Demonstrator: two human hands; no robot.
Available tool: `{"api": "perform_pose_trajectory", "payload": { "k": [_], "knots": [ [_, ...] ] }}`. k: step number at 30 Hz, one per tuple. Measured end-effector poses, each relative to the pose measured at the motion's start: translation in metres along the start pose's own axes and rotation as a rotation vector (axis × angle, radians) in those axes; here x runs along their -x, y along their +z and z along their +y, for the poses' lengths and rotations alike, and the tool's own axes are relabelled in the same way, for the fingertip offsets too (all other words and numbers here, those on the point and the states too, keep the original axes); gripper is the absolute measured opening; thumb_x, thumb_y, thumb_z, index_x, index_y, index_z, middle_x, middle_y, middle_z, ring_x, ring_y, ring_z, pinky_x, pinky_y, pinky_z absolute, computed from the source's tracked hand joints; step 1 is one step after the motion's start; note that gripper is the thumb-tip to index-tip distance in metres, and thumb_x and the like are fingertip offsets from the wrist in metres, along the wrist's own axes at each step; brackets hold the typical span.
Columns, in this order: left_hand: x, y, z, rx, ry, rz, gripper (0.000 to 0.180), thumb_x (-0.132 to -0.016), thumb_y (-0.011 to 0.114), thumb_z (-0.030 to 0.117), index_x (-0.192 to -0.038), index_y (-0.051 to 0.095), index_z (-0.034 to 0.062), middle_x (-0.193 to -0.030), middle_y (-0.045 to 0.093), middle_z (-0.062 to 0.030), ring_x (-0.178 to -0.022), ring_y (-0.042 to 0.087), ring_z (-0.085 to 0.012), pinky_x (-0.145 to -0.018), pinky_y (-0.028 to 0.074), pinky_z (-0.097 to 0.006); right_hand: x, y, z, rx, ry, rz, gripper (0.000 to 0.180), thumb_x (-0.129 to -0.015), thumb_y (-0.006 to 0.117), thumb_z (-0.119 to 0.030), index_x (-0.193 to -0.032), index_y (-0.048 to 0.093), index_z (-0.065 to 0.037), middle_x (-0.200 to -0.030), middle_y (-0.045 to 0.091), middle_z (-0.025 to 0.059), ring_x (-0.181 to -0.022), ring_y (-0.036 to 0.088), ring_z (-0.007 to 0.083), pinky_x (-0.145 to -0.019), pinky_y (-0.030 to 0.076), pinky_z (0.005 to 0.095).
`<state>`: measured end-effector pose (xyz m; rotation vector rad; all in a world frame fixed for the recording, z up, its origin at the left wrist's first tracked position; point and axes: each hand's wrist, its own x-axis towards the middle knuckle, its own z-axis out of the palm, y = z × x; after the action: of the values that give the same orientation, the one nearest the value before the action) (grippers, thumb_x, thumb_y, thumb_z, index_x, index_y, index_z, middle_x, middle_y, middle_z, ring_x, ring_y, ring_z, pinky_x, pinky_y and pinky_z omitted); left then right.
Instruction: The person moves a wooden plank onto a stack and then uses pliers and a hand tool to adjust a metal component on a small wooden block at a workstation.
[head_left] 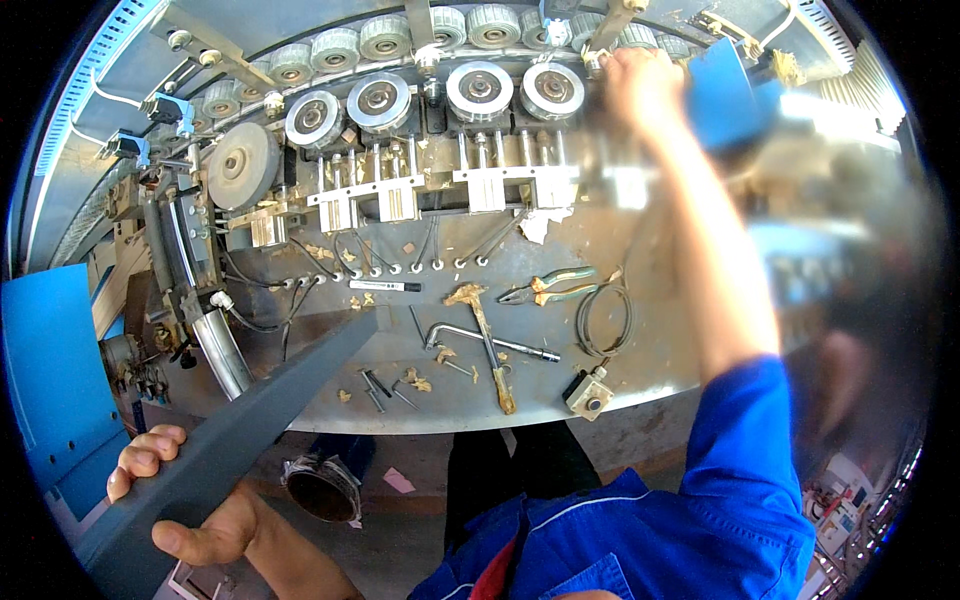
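My left hand [215, 528] grips the near end of a long dark grey board [255, 420], thumb on one side and fingers over the other edge. The board slants up over the workbench [420, 405], narrowing in view toward its far end. My right arm reaches up to the machine. There my right hand [642, 88] has its fingers curled at the end of a metal bracket [612, 22], beside a blue cover [722, 95]. What its fingertips hold is hidden. Below the bracket is a row of pressure rollers [479, 92].
Pliers [548, 286], a hammer [486, 335], a socket wrench [500, 343], a marker [385, 286] and loose bolts [374, 385] lie on the bench. A cabled push-button box [588, 393] sits at its front edge. A pneumatic cylinder [220, 350] and blue panel [60, 370] stand left.
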<state>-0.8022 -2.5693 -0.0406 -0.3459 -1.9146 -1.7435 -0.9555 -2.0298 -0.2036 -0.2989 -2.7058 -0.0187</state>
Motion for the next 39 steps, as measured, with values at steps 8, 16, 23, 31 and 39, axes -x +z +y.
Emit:
{"api": "perform_pose_trajectory", "payload": {
  "k": [8,16,23,31,39],
  "knots": [
    [0.001,0.0,0.0,-0.089,-0.001,0.01,0.059,-0.088,0.064,0.051,-0.126,0.05,0.0078,-0.104,0.049,-0.0079,-0.098,0.052,-0.0225,-0.092,0.047,-0.043,-0.001,-0.001,0.004,0.179,-0.246,0.122,0.014,-0.088,0.06,-0.019,-0.087,0.067,-0.007,-0.093,0.07,0.0111,-0.097,0.061,0.0309,-0.085,0.045,0.045],
    [0.001,0.001,0.0,-0.093,0.013,0.047,0.057,-0.084,0.066,0.048,-0.122,0.049,0.008,-0.104,0.05,-0.0084,-0.097,0.051,-0.0234,-0.091,0.044,-0.042,-0.003,0.007,-0.007,0.169,-0.086,0.21,0.014,-0.089,0.059,-0.019,-0.091,0.065,-0.006,-0.095,0.069,0.0132,-0.098,0.061,0.0338,-0.085,0.044,0.0489],
    [0.002,0.001,-0.001,-0.045,0.01,0.056,0.056,-0.083,0.067,0.045,-0.12,0.049,0.0069,-0.104,0.051,-0.0091,-0.096,0.051,-0.0244,-0.091,0.043,-0.042,0.0,-0.011,-0.013,-0.178,0.164,0.157,0.018,-0.096,0.056,-0.023,-0.097,0.065,-0.008,-0.095,0.071,0.0169,-0.092,0.065,0.0412,-0.084,0.047,0.0537],
    [-0.001,0.01,0.005,-0.02,-0.031,0.073,0.055,-0.081,0.069,0.042,-0.12,0.05,0.0076,-0.103,0.052,-0.0085,-0.095,0.052,-0.0245,-0.092,0.044,-0.042,0.013,0.003,-0.003,-0.144,0.046,0.109,0.028,-0.096,0.057,-0.034,-0.109,0.071,-0.013,-0.096,0.073,0.0177,-0.094,0.068,0.0396,-0.089,0.05,0.0518],
    [0.001,0.018,-0.004,-0.055,0.1,0.034,0.053,-0.092,0.062,0.048,-0.126,0.049,0.0095,-0.1,0.055,-0.0078,-0.089,0.058,-0.0224,-0.08,0.052,-0.038,-0.004,-0.009,0.003,-0.026,0.024,-0.143,0.032,-0.1,0.054,-0.033,-0.119,0.07,-0.012,-0.113,0.071,0.0173,-0.104,0.068,0.0356,-0.09,0.053,0.0436]
  ]
}}
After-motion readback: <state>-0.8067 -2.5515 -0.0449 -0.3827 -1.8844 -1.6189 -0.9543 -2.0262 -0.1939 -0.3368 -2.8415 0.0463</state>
